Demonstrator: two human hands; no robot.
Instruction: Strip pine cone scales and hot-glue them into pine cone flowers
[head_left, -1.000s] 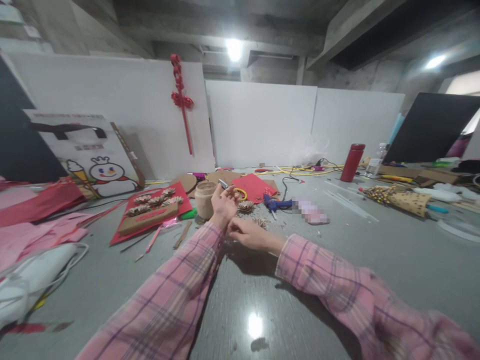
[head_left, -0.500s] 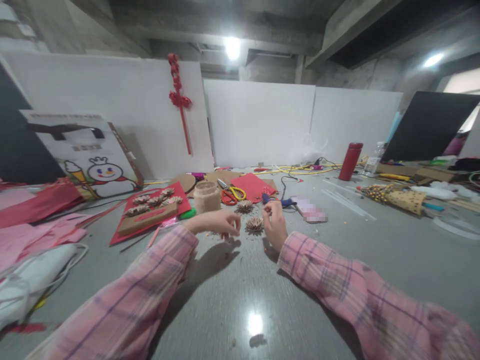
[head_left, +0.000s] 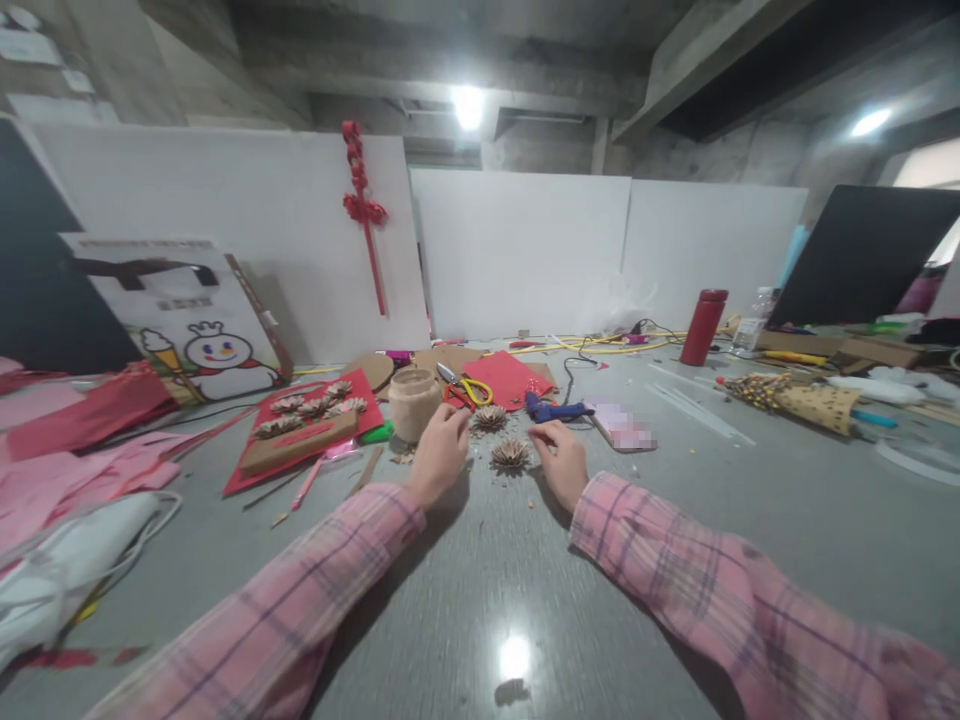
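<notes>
My left hand (head_left: pixel 441 456) is closed, its fingertips pinched together just left of the farther brown paper flower (head_left: pixel 491 417). Anything between those fingers is too small to make out. To the right of the nearer paper flower (head_left: pixel 510 456), my right hand (head_left: pixel 562 462) also has thumb and fingers drawn into a pinch, with its contents unclear. Both flowers rest on the grey table. A tan jar (head_left: pixel 415 408) stands behind my left hand. Beyond my right fingers lies a blue glue gun (head_left: pixel 559 408), and scissors (head_left: pixel 466 388) with red and yellow handles lie behind the flowers.
At left, several paper flowers and a cardboard piece (head_left: pixel 300 443) lie on red paper (head_left: pixel 244 470). A phone (head_left: pixel 621 425) lies right of the glue gun. Farther right are a red bottle (head_left: pixel 703 328) and a wrapped bouquet (head_left: pixel 799 403). Small scraps dot the table.
My left hand has turned from hanging fingers-down to pointing forward, closing into a pinch near the farther flower. My right hand has shifted slightly. The view has tilted up a little.
</notes>
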